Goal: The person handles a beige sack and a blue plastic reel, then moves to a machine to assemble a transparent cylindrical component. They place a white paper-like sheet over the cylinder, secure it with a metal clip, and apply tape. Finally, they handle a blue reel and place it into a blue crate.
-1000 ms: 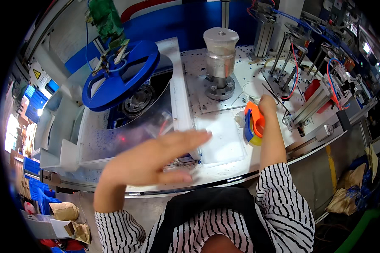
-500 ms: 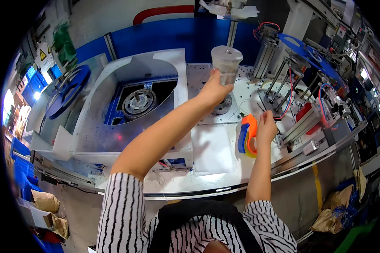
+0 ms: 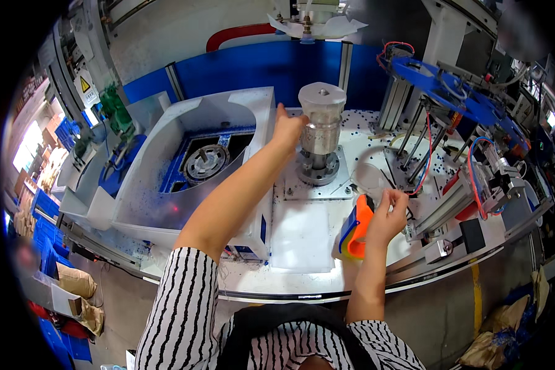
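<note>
A clear, cup-shaped plastic part (image 3: 322,120) stands upright, its closed end up, over a metal post on a round metal base (image 3: 317,169). My left hand (image 3: 288,129) is at its left side, fingers apart, the thumb tip touching or nearly touching it. My right hand (image 3: 386,217) is closed in a pinch in front of the right-hand fixture. Thin dark tips show just beyond its fingers, but what it grips is too small to name. Beside that hand is an orange, yellow and blue holder (image 3: 362,225), shaped like a tape dispenser.
White sheets (image 3: 302,240) lie in front of the post. A white machine housing (image 3: 142,206) with a round metal hub (image 3: 205,163) stands left. At right are a rod fixture (image 3: 413,145), a blue disc (image 3: 438,92) and an aluminium rail (image 3: 438,219). Dark pellets are scattered behind.
The clear plastic part has come down from my left hand's grip onto the metal post. That hand has loosened and shifted left of it. My right hand stays pinched near the holder. The view has shifted.
</note>
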Demonstrator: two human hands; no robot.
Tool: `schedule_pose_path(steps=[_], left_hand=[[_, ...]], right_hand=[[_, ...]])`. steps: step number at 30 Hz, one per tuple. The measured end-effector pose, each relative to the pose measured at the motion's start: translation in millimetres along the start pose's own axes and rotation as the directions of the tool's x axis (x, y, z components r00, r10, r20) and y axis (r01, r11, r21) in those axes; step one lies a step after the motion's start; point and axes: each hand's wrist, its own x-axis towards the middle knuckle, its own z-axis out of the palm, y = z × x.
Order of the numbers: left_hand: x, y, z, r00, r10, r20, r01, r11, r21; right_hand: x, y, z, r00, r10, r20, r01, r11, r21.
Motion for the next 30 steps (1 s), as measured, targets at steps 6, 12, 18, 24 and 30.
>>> schedule_pose_path(steps=[6, 12, 18, 24, 30], left_hand=[[-1, -2, 24, 0.982, 0.073, 0.172, -0.072, 0.997, -0.014], [-14, 7, 20, 0.992, -0.124, -0.005, 0.117, 0.944, -0.307], [-76, 23, 19, 0.983, 0.004, 0.181, 0.03, 0.982, -0.187], [-183, 12, -21, 0.765, 0.195, 0.614, -0.264, 0.964, 0.023], [-209, -31, -52, 0.808, 0.211, 0.55, -0.323, 0.94, 0.113]], right_hand=[[-2, -5, -5, 0.991, -0.136, -0.003, 0.136, 0.99, -0.034], [15, -22, -12, 0.983, -0.016, -0.184, 0.077, 0.942, 0.327], [21, -11, -7, 0.904, 0.403, 0.142, -0.332, 0.453, 0.827], [-4, -28, -2, 0.838, 0.398, 0.374, -0.474, 0.188, 0.86], [-48, -53, 3, 0.762, 0.391, 0.516, -0.613, 0.177, 0.77]])
